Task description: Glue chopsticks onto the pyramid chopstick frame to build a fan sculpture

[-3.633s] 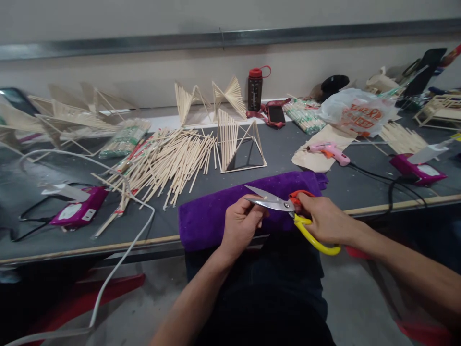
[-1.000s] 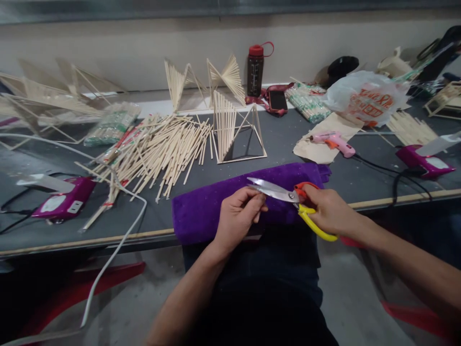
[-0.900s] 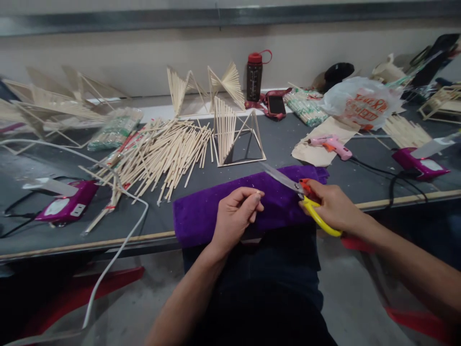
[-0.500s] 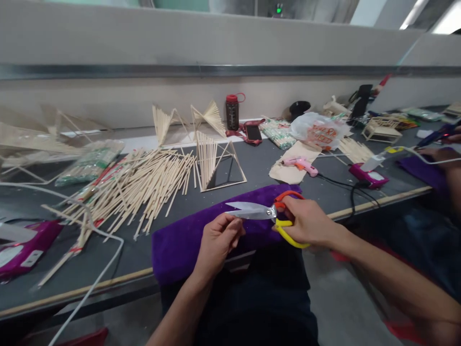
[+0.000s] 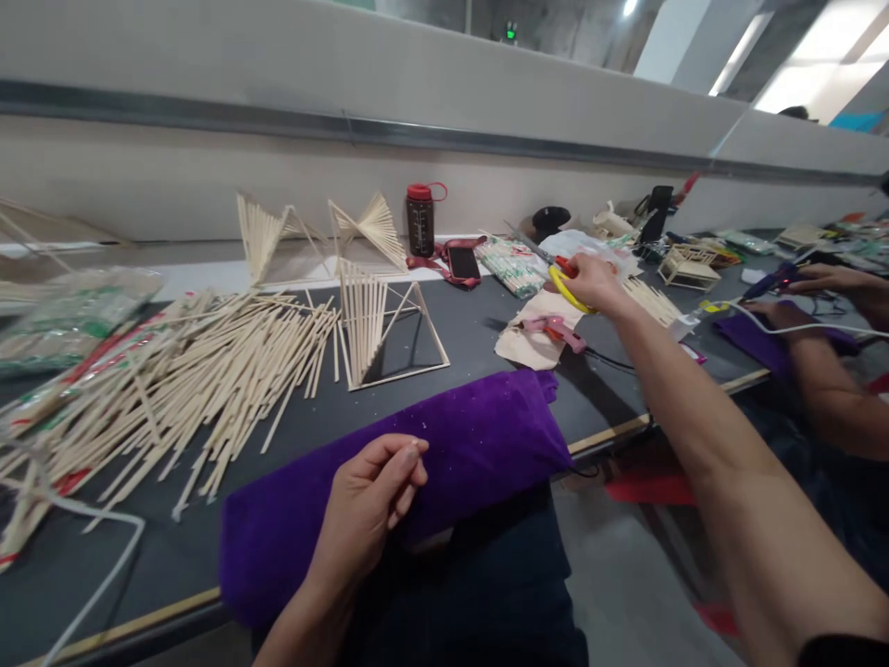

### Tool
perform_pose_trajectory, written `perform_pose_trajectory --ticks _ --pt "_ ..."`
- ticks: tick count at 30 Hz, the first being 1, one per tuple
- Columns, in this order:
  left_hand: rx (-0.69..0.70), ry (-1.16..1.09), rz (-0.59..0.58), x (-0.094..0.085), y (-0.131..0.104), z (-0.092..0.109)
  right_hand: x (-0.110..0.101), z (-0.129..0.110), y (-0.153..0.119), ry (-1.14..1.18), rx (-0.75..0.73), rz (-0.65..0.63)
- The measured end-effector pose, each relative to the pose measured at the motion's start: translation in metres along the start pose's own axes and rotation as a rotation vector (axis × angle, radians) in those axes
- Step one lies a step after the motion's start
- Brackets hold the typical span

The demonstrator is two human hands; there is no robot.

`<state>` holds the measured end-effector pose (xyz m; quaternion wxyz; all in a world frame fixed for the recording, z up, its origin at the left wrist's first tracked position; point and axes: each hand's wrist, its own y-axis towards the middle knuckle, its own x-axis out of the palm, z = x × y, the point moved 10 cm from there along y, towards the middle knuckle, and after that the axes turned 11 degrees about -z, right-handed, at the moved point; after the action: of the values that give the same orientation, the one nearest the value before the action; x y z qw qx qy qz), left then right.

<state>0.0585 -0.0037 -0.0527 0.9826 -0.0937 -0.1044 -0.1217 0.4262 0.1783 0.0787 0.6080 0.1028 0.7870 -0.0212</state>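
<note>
My left hand (image 5: 375, 491) is closed in a pinch above the purple cloth (image 5: 486, 435) at the table's front edge. Something tiny and pale shows at its fingertips, too small to name. Stretched out to the back right, my right hand (image 5: 601, 283) grips scissors (image 5: 568, 289) with red and yellow handles, their blades pointing away near the plastic bag (image 5: 580, 245). Below that hand, a pink glue gun (image 5: 554, 328) lies on a beige sheet (image 5: 514, 347). A frame of thin wooden sticks (image 5: 365, 324) stands behind the cloth.
Loose wooden sticks (image 5: 201, 389) cover the left side. Two twisted stick models (image 5: 268, 236) stand behind, near a red-capped bottle (image 5: 419, 222) and a phone (image 5: 463, 265). At the right, another person's hands (image 5: 833, 287) work beside a small wooden chair model (image 5: 689, 269).
My right hand has carried the scissors away from my left hand, forward and right, over the back of the table. My left hand stays pinched over the cloth. The view has shifted right.
</note>
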Motion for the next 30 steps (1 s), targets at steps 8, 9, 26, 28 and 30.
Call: perform_pose_trajectory --ticks 8,9,26,28,30 --pt "-0.149 -0.053 0.146 -0.018 -0.003 -0.013 0.066 0.023 0.091 0.013 0.152 -0.164" --pt "-0.173 -0.057 0.161 -0.021 -0.004 -0.016 0.072 0.027 0.096 -0.003 0.169 -0.169" --pt "-0.029 -0.207 -0.053 -0.006 -0.007 -0.015 0.053 -0.068 0.059 -0.262 -0.126 -0.112" --pt "-0.045 -0.225 -0.047 -0.005 -0.006 -0.012 0.068 -0.117 0.021 -0.051 -0.329 -0.286" --pt "-0.045 -0.235 -0.009 -0.009 -0.006 -0.004 0.094 -0.161 -0.019 -0.001 -0.527 -0.502"
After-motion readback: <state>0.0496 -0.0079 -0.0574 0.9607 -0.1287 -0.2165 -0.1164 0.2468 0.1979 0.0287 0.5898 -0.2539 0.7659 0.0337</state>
